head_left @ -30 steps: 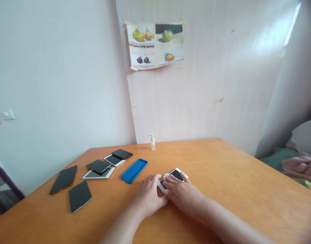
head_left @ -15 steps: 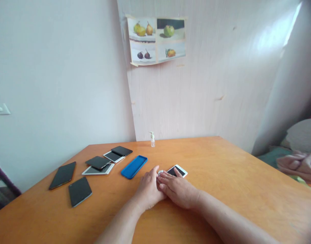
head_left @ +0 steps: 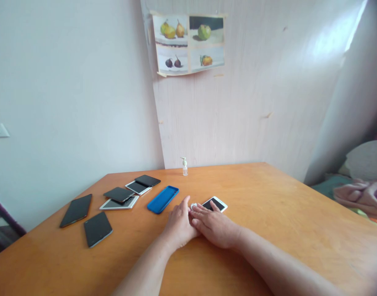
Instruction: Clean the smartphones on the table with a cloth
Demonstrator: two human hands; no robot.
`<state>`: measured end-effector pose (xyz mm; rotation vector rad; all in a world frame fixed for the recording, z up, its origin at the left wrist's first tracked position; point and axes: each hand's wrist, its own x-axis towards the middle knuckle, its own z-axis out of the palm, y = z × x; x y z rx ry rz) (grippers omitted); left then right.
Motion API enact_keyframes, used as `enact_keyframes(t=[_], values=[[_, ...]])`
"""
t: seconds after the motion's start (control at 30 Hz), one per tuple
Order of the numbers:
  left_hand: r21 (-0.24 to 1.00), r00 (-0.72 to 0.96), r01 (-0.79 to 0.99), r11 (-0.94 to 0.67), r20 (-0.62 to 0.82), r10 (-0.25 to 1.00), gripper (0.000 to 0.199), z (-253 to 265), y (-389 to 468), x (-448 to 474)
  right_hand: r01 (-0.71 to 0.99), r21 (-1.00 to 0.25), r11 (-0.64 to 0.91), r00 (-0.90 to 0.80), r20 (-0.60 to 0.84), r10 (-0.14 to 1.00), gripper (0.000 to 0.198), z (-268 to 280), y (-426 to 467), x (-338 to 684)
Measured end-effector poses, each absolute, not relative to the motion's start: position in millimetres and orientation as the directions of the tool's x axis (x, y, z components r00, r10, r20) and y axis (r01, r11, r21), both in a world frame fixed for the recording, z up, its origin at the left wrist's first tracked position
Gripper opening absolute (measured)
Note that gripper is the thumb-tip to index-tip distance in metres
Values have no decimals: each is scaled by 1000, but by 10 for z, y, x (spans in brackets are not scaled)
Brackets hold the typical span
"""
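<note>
My left hand (head_left: pixel 180 224) rests on the wooden table on its edge, its visible fingers stretched forward and the others hidden by my right hand. My right hand (head_left: pixel 217 228) lies palm down with its fingers outstretched, their tips overlapping the inner side of my left hand. At those fingertips shows a small white crumpled piece (head_left: pixel 194 206); its kind and whether it is held are unclear. Just beyond my right hand a white smartphone (head_left: pixel 223 205) lies screen up, partly covered by the fingers. A blue phone case (head_left: pixel 162 200) lies to the left of my left hand.
On the table's (head_left: pixel 277 213) left side lie several dark-screened devices, among them a black phone (head_left: pixel 98 230), a larger black device (head_left: pixel 76 210) and a white-framed tablet (head_left: pixel 119 204). A small pump bottle (head_left: pixel 185 167) stands at the back edge, near the wall.
The view has tilted down slightly for the walls and shifted a little overall. My hands stay together, with only a slight shift of the fingers; the devices lie as before.
</note>
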<state>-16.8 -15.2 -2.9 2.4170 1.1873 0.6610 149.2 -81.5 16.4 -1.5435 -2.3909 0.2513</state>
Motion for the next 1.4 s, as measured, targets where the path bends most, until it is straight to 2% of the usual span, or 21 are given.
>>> enact_keyframes(t=[0.17,0.23,0.27,0.4,0.47,0.5,0.63,0.7,0.77,0.87,0.93,1.0,1.1,1.2,1.37,1.4], values=[[547,540,616,-567,231,809,102,-26,-153,-173,986,-152,65,-47,121,992,46,89,-658,1879],[545,545,613,-572,232,806,100,-25,-144,-177,990,-142,27,-8,134,991,48,79,-682,1902],[540,547,615,-574,232,804,97,-25,-137,-180,988,-141,71,-50,146,988,48,82,-722,1858],[490,568,634,-598,230,790,90,-41,-91,-200,895,-186,405,-367,206,907,51,113,-933,1545],[473,579,632,-613,236,780,88,-55,-72,-208,862,-202,466,-425,216,879,52,129,-966,1498],[473,582,629,-616,238,777,88,-61,-66,-210,873,-189,449,-411,208,888,50,136,-952,1529],[496,566,623,-605,247,786,88,-58,-70,-206,985,-101,137,-122,141,982,45,145,-814,1816],[500,565,621,-604,248,787,86,-42,-74,-202,994,-99,41,-28,131,991,47,133,-793,1870],[498,574,621,-605,237,784,83,-26,-72,-201,987,-118,107,-88,154,984,51,108,-840,1795],[487,581,621,-615,241,777,75,-12,-64,-205,920,-160,358,-322,215,922,57,76,-975,1594],[479,583,619,-623,252,773,70,-8,-61,-209,881,-155,447,-407,234,883,55,95,-1036,1546],[472,594,613,-633,251,764,64,-2,-64,-213,907,-93,411,-385,210,899,48,160,-1043,1612],[452,631,599,-661,242,737,52,19,-69,-217,973,45,227,-231,100,968,40,280,-1001,1790],[435,649,598,-673,230,725,45,39,-69,-216,987,67,146,-150,64,987,38,305,-1018,1806],[426,644,604,-673,237,728,41,49,-69,-213,892,10,452,-446,185,876,39,195,-1190,1544],[426,644,604,-674,237,727,40,49,-69,-213,883,8,469,-462,189,866,38,198,-1204,1531]])
